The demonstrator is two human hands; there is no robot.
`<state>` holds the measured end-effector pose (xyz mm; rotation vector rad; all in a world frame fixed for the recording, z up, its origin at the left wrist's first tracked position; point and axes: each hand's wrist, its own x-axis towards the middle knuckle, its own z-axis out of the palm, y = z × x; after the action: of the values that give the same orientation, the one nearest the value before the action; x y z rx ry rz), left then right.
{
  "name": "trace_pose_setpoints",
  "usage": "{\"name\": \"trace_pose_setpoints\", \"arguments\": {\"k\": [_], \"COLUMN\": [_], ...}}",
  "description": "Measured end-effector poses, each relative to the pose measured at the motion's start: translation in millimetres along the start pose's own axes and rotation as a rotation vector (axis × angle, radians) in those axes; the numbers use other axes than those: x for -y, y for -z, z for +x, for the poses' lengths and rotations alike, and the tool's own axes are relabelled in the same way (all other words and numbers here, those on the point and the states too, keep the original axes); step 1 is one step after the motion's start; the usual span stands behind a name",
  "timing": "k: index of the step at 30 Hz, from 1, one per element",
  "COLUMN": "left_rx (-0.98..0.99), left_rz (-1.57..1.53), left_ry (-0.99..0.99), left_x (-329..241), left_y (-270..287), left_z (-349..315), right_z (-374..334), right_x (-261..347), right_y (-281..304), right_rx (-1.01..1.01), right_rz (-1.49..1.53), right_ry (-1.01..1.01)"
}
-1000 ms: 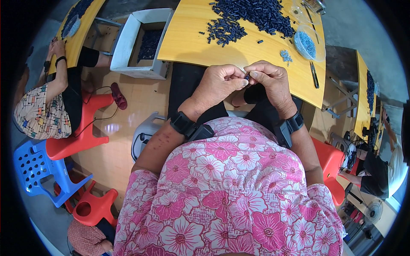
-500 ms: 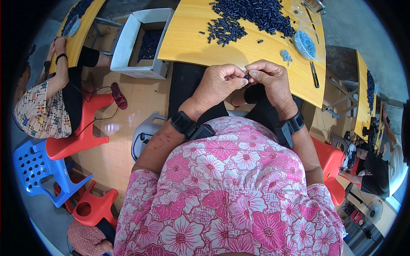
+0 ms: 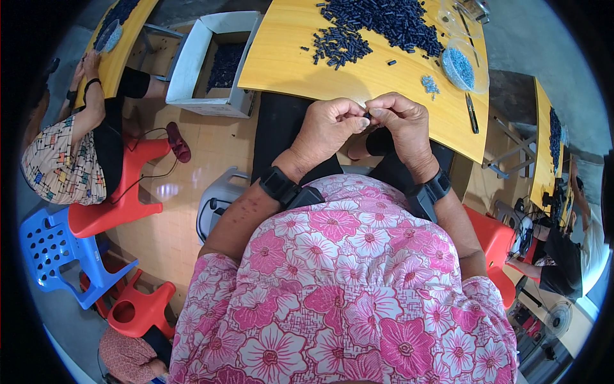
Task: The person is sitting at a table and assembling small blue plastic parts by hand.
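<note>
Just off the near edge of the yellow table (image 3: 291, 64), my two hands meet over my lap. My left hand (image 3: 327, 128) pinches a small dark cylindrical piece (image 3: 367, 116) between thumb and fingers. Against the same piece, the thumb and fingertips of my right hand (image 3: 404, 125) are closed; fingers cover most of it. Beyond my hands lies a big pile of short dark cylindrical pieces (image 3: 393, 22), with a smaller heap (image 3: 341, 47) beside it. A clear bowl of small light-blue pieces (image 3: 458, 67) stands at the right, near a few loose light-blue pieces (image 3: 430, 84).
A black pen-like tool (image 3: 471, 113) lies near the table's right edge. At the left, a white box (image 3: 185, 80) holds dark pieces. Red stools (image 3: 121, 192) and a blue stool (image 3: 67, 253) stand on the floor. Other people sit at tables on both sides.
My hands stay pinched together at the table's edge, with only a slight shift of the fingers around the small piece. The piles look the same.
</note>
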<state>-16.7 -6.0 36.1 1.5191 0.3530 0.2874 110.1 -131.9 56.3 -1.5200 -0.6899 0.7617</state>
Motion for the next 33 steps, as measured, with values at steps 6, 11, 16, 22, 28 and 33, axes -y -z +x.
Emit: {"name": "trace_pose_setpoints", "arguments": {"k": [6,11,16,22,28,33], "left_rx": [-0.061,0.017,0.050,0.067,0.075,0.062], "left_rz": [-0.107,-0.135,-0.175,-0.302,-0.298,-0.327], "left_ry": [0.003,0.028,0.007,0.035,0.060,0.062], "left_x": [6,2,-6,-4,-2,1], "left_y": [-2,0,2,1,4,2], "left_z": [-1,3,6,6,6,7], "right_z": [-3,-3,-1,-3,-4,-4], "right_x": [-1,-4,-2,0,3,-1], "right_y": [-6,-2,5,5,1,1], "right_rx": [-0.011,0.004,0.015,-0.007,-0.007,-0.004], "right_rz": [-0.008,0.021,0.238,0.081,-0.078,-0.113], "right_ry": [0.026,0.082,-0.050,0.014,0.126,0.174]}}
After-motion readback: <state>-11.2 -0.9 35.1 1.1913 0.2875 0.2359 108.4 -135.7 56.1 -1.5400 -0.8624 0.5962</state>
